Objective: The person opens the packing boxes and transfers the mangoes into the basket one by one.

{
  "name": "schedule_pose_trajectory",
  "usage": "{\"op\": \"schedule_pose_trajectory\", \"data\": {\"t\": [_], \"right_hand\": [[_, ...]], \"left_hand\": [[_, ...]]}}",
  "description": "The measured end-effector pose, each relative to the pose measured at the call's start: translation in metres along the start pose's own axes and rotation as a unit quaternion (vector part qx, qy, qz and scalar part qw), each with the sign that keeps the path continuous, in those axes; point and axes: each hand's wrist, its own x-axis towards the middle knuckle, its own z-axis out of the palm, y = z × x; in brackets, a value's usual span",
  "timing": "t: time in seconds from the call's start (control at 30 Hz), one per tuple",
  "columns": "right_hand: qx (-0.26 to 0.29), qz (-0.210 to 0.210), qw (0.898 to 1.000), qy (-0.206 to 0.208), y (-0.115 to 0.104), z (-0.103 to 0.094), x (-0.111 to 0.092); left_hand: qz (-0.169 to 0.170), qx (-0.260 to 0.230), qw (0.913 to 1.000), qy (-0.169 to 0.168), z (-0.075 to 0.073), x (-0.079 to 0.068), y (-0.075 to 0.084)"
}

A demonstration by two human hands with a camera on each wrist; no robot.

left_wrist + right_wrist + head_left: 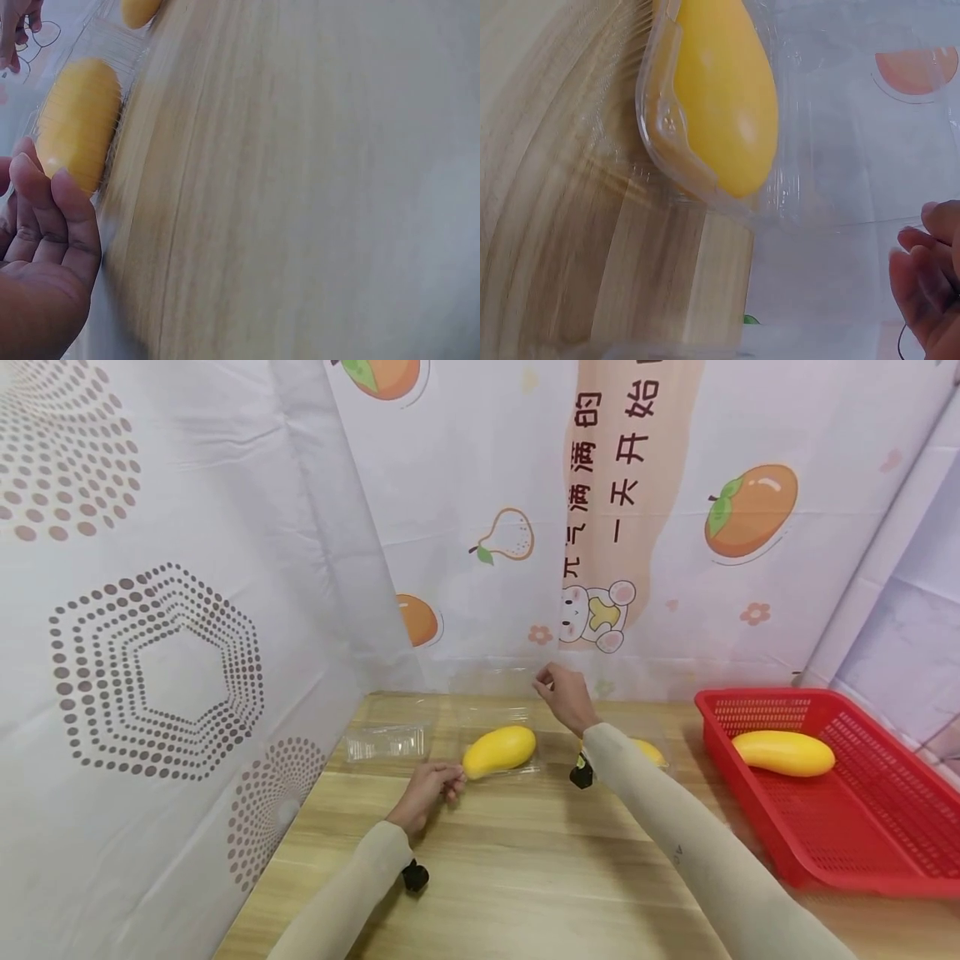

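Observation:
A clear plastic clamshell box [649,124] on the table holds a yellow elongated fruit [500,751], its exact kind unclear. The box's transparent lid [829,157] is raised at the back. With thumb and fingertips, my right hand [567,695] pinches the lid's edge at its right corner. At the front left corner of the same box, my left hand [429,795] pinches the rim, fingers curled close beside the fruit's narrow end; the exact contact is partly hidden in the left wrist view.
Left of this box lies another clear clamshell box [386,742], no fruit visible in it. A further yellow fruit [649,752] in clear plastic lies behind my right forearm. A red basket [780,843] on the right holds one yellow fruit [783,753]. Printed cloth [480,602] hangs behind the table.

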Motion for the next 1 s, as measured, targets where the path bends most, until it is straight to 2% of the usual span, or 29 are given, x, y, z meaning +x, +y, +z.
{"op": "schedule_pose_trajectory", "data": {"t": [0.5,1.0], "right_hand": [[-0.011,0.048,0.999,-0.001,-0.002,0.009,-0.001],[-0.038,0.086,0.995,-0.045,0.008,0.02,-0.005]], "left_hand": [[0.006,0.009,0.9999,-0.009,-0.002,-0.003,0.0],[0.002,0.006,1.0,0.0,0.001,-0.005,0.003]]}}
